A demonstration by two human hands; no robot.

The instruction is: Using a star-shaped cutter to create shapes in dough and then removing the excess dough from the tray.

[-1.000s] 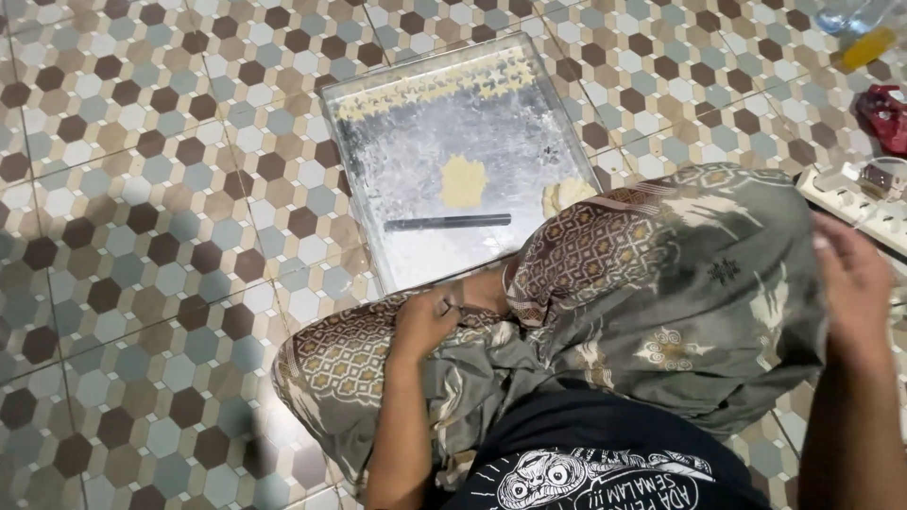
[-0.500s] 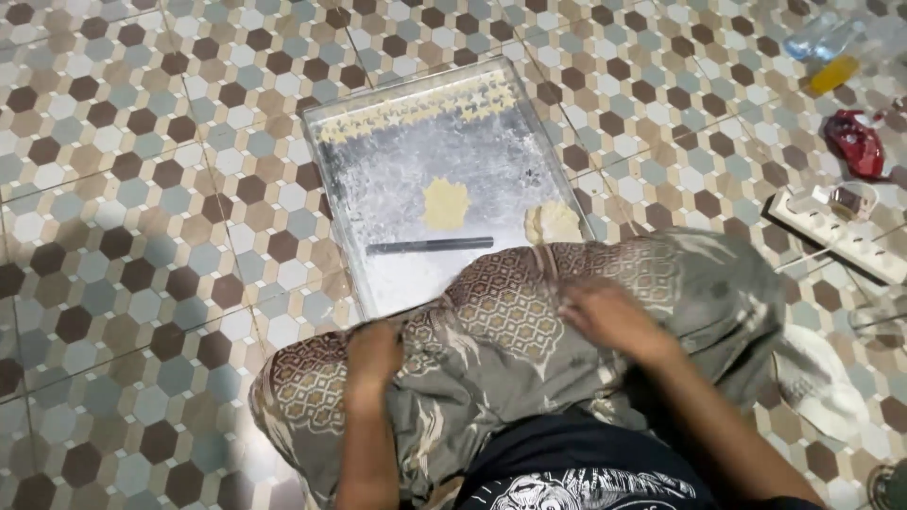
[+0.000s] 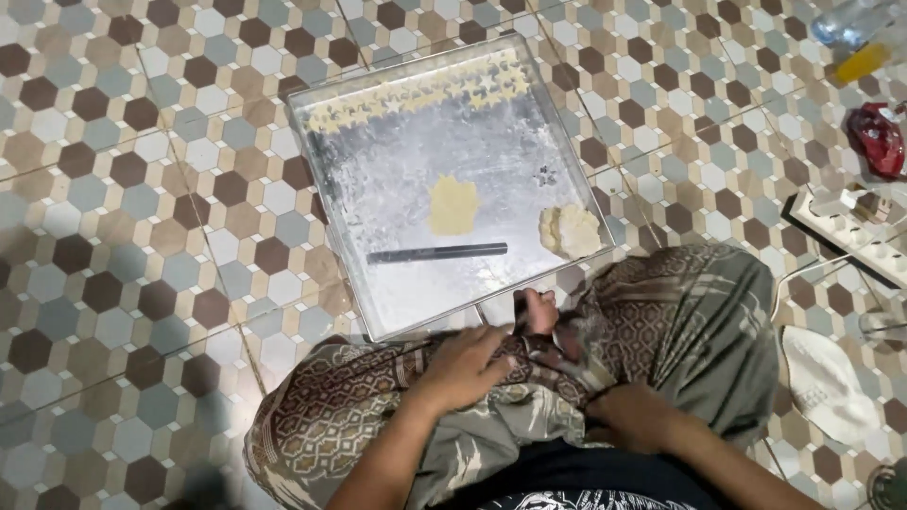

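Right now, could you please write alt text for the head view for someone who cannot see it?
A seated person's left hand and right hand rest on patterned cloth over their lap, just below a floured metal tray on a hexagon-tiled floor. The tray holds a flat dough piece, a dough lump, a dark rod and a row of small cutouts.

Both hands (image 3: 463,364) on patterned cloth (image 3: 661,312), floured tray (image 3: 378,179), dough (image 3: 453,205)

A metal tray (image 3: 378,179) is laid on the tiled floor (image 3: 123,189) at upper centre. A power strip (image 3: 855,231) and a red wrapper (image 3: 879,137) are seen at right.
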